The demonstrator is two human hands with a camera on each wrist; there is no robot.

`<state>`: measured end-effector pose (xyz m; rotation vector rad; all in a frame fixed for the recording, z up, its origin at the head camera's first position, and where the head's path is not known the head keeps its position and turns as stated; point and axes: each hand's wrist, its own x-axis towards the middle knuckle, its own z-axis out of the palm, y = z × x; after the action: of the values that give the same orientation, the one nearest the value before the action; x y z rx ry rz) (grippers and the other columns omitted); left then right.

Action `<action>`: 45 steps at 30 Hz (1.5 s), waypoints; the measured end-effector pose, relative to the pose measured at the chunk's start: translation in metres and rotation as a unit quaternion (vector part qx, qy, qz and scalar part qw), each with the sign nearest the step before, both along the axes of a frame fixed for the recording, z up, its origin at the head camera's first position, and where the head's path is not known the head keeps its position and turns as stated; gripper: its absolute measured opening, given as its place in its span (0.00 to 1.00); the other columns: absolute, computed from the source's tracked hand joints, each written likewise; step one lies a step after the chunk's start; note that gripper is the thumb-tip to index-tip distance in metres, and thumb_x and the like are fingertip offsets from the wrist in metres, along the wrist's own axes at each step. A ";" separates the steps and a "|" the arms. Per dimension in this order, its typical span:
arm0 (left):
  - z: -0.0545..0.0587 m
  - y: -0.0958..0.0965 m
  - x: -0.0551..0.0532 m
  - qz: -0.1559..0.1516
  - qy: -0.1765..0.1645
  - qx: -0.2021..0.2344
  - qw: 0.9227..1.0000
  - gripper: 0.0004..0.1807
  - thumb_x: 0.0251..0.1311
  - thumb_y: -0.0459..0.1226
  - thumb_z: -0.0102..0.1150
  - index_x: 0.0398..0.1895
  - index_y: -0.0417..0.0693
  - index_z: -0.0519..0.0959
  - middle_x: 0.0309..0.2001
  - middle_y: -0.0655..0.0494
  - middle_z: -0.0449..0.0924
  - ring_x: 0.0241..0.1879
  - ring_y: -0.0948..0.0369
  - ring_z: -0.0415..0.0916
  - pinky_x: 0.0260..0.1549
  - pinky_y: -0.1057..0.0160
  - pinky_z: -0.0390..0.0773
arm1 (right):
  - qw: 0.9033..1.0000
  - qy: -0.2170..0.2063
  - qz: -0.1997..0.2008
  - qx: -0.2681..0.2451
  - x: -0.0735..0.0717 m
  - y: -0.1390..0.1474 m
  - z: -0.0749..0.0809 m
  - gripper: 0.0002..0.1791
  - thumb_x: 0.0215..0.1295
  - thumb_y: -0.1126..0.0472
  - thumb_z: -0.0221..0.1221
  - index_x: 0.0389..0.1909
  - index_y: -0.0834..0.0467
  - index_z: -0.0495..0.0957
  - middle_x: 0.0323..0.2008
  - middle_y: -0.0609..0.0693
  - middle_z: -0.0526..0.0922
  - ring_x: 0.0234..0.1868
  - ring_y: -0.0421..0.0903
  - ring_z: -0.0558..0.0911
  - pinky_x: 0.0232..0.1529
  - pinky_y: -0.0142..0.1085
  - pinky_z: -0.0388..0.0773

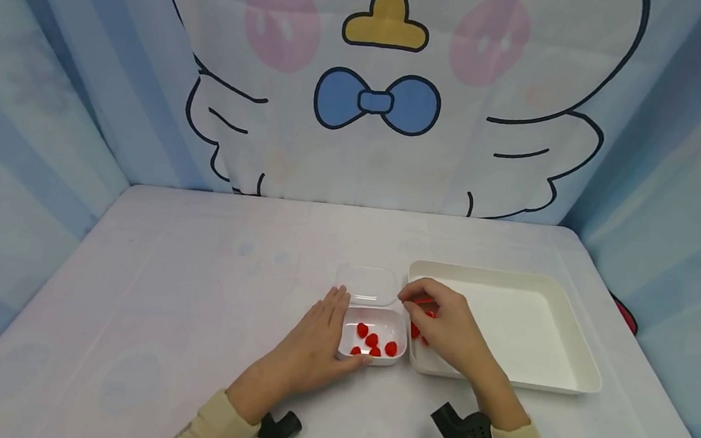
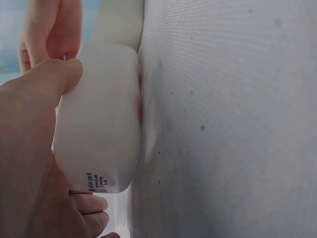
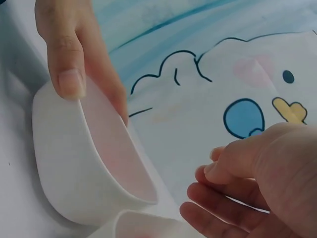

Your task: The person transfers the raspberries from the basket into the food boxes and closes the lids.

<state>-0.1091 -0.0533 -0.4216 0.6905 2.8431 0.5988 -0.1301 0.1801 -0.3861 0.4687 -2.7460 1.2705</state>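
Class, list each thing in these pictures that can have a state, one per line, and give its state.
Small white plastic box: open, upright, red pieces inside.
Clear hinged lid: flipped back, flat on the table.
Small red pieces: loose in the box; a few in the tray.
Large white rectangular tray: upright, mostly bare.
Left hand: steadying the box's side.
Right hand: over the tray's left end, fingertips drawn together; what it pinches is unclear.
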 end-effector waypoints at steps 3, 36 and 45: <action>0.000 0.000 0.000 0.004 -0.006 0.000 1.000 0.57 0.62 0.67 0.51 0.78 0.37 0.44 0.80 0.42 0.44 0.80 0.50 0.41 0.77 0.49 0.51 | 1.000 0.000 -0.018 0.007 -0.002 0.006 0.002 0.09 0.66 0.68 0.60 0.45 0.55 0.81 0.43 0.50 0.85 0.43 0.46 0.84 0.48 0.39 0.85; 0.000 0.000 -0.001 0.009 -0.008 0.001 1.000 0.57 0.61 0.66 0.53 0.78 0.38 0.44 0.80 0.43 0.45 0.80 0.50 0.42 0.76 0.49 0.52 | 0.993 -0.053 -0.099 0.038 -0.015 0.028 -0.015 0.10 0.67 0.67 0.58 0.48 0.62 0.78 0.49 0.60 0.82 0.52 0.56 0.81 0.55 0.51 0.82; -0.001 0.001 0.000 0.009 -0.010 -0.002 1.000 0.57 0.61 0.67 0.52 0.79 0.39 0.43 0.80 0.44 0.44 0.80 0.50 0.41 0.77 0.49 0.51 | 0.989 -0.066 -0.117 0.065 -0.015 0.032 -0.019 0.10 0.67 0.67 0.56 0.47 0.61 0.79 0.49 0.59 0.81 0.50 0.55 0.80 0.54 0.49 0.83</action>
<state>-0.1090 -0.0526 -0.4225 0.6542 2.8347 0.5982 -0.1449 0.2124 -0.4049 0.0678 -2.8979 1.1073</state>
